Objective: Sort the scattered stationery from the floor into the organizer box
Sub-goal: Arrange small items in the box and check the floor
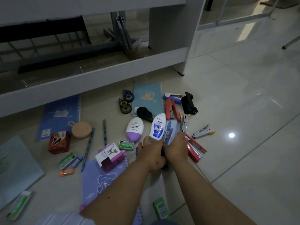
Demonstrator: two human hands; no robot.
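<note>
Gripping a clear blue packet [170, 130] with our right hand [176, 148], left hand [151, 153] closing on something hidden; we are barely starting, staplers [172, 109] and notebooks [146, 98] lying unsorted, organizer box unseen.

green notebook [14, 169] cropped left, organizer box unseen

You see a red stapler [194, 151], a white bottle [158, 125] with blue label, a purple-capped white tube [134, 129], a teal notebook [146, 98], a red-brown box [59, 142].
</note>
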